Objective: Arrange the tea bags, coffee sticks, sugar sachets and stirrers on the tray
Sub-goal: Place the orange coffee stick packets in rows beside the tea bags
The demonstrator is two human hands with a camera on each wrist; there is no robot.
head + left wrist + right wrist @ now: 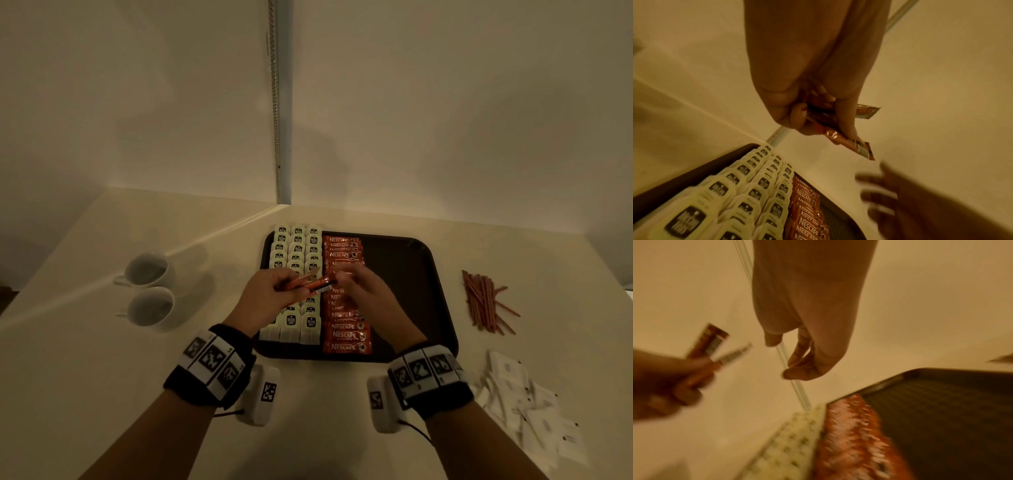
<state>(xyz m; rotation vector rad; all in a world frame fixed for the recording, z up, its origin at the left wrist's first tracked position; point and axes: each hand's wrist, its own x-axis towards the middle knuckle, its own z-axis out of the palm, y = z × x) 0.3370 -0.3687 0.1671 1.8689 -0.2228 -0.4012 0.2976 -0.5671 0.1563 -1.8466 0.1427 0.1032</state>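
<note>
Nearest us, our left hand (270, 291) grips two coffee sticks (846, 142) above the dark tray (411, 274); our right hand (363, 291) hangs loose-fingered beside them, holding nothing. Below lie three tea-bag columns (296, 260) and one column of sticks reading NESCAFE (346, 329). Off-tray: sugar sachets (527, 411) nearest, stirrers (483, 301) right, two white cups (150, 287) left.

A pale desk (102, 359) fits into a corner where two plain cream walls (137, 102) meet. A thin metal strip (274, 102) runs down the corner joint to the desk's far corner. The light is dim and yellowish.
</note>
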